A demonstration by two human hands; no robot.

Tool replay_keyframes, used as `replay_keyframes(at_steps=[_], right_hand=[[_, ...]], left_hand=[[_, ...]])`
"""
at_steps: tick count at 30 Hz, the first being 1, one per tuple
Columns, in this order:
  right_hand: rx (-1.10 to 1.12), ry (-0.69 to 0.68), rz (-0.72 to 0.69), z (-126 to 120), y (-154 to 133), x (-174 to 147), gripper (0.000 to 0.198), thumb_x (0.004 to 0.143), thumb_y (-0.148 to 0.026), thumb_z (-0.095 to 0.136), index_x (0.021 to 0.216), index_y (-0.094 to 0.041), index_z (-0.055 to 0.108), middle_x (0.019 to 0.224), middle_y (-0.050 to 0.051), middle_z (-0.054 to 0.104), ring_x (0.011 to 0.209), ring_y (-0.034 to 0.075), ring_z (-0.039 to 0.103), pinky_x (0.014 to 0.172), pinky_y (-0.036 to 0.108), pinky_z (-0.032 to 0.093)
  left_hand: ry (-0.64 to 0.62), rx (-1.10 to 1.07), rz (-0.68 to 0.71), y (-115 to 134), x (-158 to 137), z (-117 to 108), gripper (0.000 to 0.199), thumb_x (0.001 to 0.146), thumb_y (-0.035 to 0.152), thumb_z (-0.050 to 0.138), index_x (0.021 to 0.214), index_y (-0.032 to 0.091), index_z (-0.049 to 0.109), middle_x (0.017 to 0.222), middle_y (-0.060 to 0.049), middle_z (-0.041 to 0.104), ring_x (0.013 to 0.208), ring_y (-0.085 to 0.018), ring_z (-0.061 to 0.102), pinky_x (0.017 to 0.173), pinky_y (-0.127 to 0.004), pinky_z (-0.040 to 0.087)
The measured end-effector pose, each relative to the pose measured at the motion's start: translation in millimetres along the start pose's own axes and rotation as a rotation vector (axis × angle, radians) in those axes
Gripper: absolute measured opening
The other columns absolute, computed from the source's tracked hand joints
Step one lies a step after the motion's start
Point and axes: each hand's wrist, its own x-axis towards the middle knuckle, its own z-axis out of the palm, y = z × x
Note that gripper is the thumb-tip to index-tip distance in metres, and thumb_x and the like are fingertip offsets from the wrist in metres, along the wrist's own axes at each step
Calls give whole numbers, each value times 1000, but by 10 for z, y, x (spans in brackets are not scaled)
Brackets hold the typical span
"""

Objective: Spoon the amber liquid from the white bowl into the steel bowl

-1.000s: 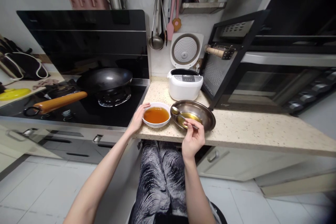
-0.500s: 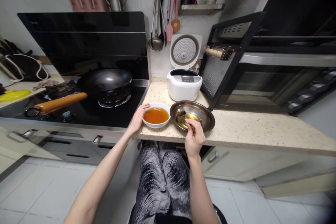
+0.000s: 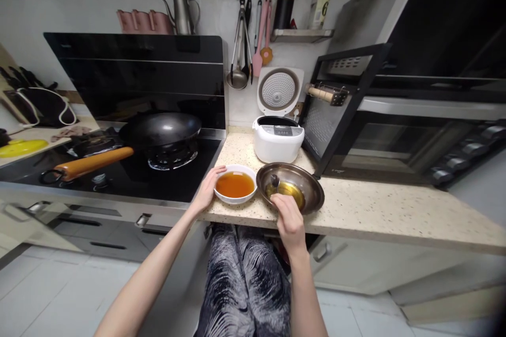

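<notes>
A white bowl of amber-brown liquid stands near the counter's front edge. My left hand holds its left side, fingers at the rim and thumb lower down. Close to its right is a wide metal bowl with clear yellow liquid at the bottom. Over the near rim of that bowl reaches my right hand, fingers pinched on a spoon. The dark head of the spoon shows inside the metal bowl; my fingers cover most of its handle.
Behind the bowls a white rice cooker has its lid up. To the left, a black wok with an orange handle sits on the stove. An oven and its black rack are at the right. Utensils hang on the wall.
My right hand has shifted slightly left, and the spoon has turned within the metal bowl. My left hand stays on the white bowl. The camera has tilted up a little.
</notes>
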Motion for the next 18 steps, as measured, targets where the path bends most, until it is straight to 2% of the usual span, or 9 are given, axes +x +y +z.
replay_keyframes(at_steps=[11, 18], right_hand=[[21, 65, 78, 4, -42, 7, 44, 91, 0, 38, 117, -20, 68, 99, 10, 72, 94, 21, 68, 83, 40, 59], [50, 315, 155, 70, -232, 81, 30, 94, -3, 51, 110, -22, 68, 95, 8, 73, 90, 20, 70, 80, 38, 60]], left_hand=[[-2, 8, 2, 3, 5, -7, 44, 104, 42, 34, 121, 19, 67, 142, -10, 60, 139, -24, 52, 127, -47, 29], [4, 18, 0, 14, 0, -7, 44, 104, 42, 34, 121, 19, 68, 142, -10, 61, 138, -24, 53, 126, -46, 31]])
